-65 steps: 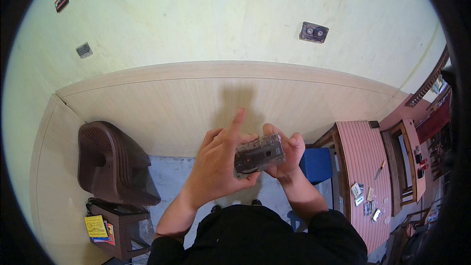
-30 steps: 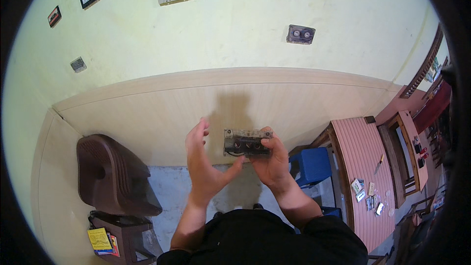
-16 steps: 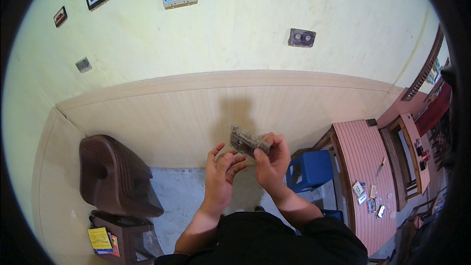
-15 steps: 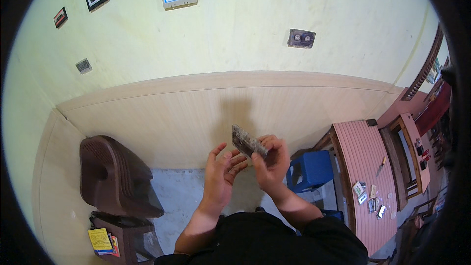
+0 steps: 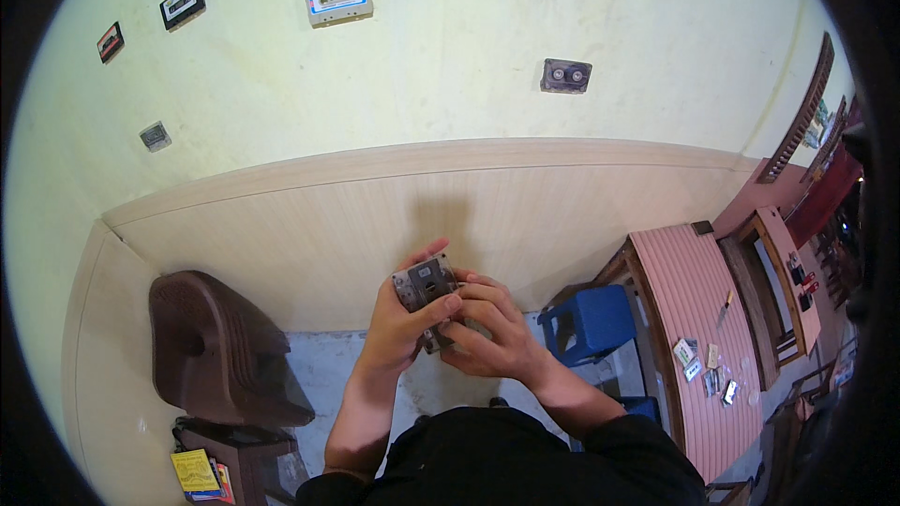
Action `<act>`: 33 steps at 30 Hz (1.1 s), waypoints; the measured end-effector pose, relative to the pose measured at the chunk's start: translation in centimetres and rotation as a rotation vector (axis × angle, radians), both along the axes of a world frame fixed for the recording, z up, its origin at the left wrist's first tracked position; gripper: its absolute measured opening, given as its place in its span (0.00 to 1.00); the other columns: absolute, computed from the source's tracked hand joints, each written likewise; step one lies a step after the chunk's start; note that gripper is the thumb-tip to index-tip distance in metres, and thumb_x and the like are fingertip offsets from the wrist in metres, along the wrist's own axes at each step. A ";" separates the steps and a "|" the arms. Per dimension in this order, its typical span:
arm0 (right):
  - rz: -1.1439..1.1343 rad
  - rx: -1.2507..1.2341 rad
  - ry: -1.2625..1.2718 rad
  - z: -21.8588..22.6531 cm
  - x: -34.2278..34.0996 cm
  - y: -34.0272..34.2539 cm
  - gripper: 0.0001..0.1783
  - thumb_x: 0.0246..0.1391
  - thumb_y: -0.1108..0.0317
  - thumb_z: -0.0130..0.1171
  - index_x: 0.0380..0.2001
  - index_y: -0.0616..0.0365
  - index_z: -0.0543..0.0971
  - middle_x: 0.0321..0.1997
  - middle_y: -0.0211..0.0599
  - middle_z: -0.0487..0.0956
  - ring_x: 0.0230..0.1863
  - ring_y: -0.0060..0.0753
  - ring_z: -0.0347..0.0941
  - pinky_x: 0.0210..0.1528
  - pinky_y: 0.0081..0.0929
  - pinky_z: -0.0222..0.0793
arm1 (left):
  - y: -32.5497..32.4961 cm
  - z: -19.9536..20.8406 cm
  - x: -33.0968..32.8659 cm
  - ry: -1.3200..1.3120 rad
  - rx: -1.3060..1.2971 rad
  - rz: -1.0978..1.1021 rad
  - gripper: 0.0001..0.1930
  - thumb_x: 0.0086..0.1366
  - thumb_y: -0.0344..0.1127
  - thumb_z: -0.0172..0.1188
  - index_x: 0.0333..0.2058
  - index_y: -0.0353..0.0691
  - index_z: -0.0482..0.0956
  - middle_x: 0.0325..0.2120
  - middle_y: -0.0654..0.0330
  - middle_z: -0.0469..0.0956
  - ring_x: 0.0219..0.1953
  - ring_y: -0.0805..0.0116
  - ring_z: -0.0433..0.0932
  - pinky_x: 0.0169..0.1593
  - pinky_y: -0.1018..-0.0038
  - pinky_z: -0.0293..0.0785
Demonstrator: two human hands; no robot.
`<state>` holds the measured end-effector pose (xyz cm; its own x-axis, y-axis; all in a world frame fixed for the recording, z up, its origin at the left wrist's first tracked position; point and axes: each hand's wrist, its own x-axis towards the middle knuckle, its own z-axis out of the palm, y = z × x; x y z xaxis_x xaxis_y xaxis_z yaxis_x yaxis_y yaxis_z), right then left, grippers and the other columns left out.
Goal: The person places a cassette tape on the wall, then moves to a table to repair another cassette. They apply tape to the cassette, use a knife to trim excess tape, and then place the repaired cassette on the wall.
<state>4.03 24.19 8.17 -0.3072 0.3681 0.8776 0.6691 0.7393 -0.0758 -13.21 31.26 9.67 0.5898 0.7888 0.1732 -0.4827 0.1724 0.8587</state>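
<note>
A dark grey, partly see-through cassette tape (image 5: 424,281) is held in front of my body, its face turned up. My left hand (image 5: 389,330) grips it from the left, with the thumb lying across its face and the fingers behind. My right hand (image 5: 497,333) is closed at its right side, fingers bent and the thumb low near the cassette's bottom end. Those fingers cover part of the cassette. Something pale shows between the right thumb and fingers, too hidden to name.
Several cassettes, such as a beige one (image 5: 338,2) and a dark one (image 5: 566,76), are on the wall (image 5: 450,66). Stacked brown chairs (image 5: 211,347) stand left. At right are a blue stool (image 5: 600,323) and a pink table (image 5: 670,267) holding loose cassettes (image 5: 689,356) and a knife (image 5: 725,307).
The cassette has turned from tilted on edge to face up and moved slightly left. My left hand, open beside it before, now grips it. My right hand has shifted down along its side.
</note>
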 end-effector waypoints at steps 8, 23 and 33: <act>-0.125 -0.157 0.297 1.4 -0.7 -1.5 0.36 0.41 0.61 0.86 0.53 0.55 0.81 0.56 0.44 0.79 0.58 0.52 0.77 0.60 0.49 0.76 | 1.5 -0.1 0.6 -0.228 -0.107 0.012 0.40 0.82 0.61 0.48 0.78 0.36 0.59 0.44 0.44 0.87 0.44 0.56 0.89 0.52 0.59 0.89; -0.315 -0.598 0.628 -0.9 4.7 -5.4 0.36 0.44 0.62 0.87 0.55 0.60 0.81 0.53 0.43 0.85 0.57 0.43 0.83 0.63 0.38 0.76 | -0.7 -1.6 7.1 0.113 0.448 -0.104 0.45 0.82 0.45 0.62 0.84 0.37 0.46 0.59 0.50 0.76 0.64 0.58 0.77 0.72 0.59 0.72; -0.301 -0.555 0.462 0.4 21.2 -9.4 0.36 0.43 0.62 0.90 0.55 0.58 0.85 0.56 0.42 0.87 0.57 0.42 0.85 0.63 0.36 0.77 | 0.1 -1.2 20.2 0.049 0.626 -0.257 0.53 0.71 0.38 0.76 0.83 0.38 0.47 0.67 0.43 0.76 0.67 0.54 0.79 0.74 0.56 0.71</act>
<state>25.25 14.83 8.57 0.2270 0.8000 0.5554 0.6455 0.3034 -0.7009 6.95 31.35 8.44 0.7640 0.3822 0.5198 -0.4507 -0.2604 0.8538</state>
